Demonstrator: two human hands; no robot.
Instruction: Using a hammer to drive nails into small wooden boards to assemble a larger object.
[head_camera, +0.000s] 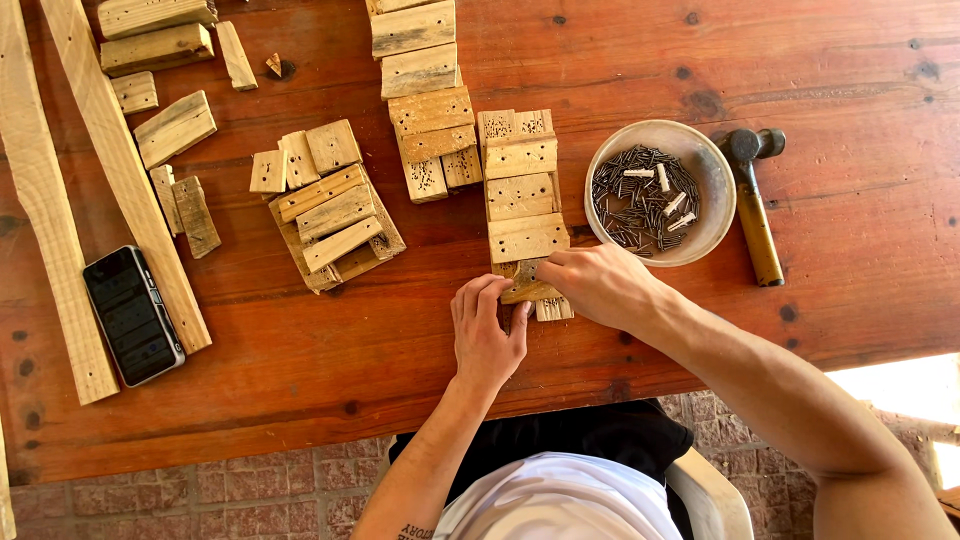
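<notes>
My left hand (487, 335) lay flat beside a small wood block (527, 285), fingers loose; my right hand (600, 285) pinched it; bowl of nails (700, 165) at two o'clock.

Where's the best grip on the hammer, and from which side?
Probably the wooden handle, near its lower end. The hammer lies flat on the table with its head pointing away, close to the bowl of nails. The right side is open, so come in from there with the right hand.
</notes>
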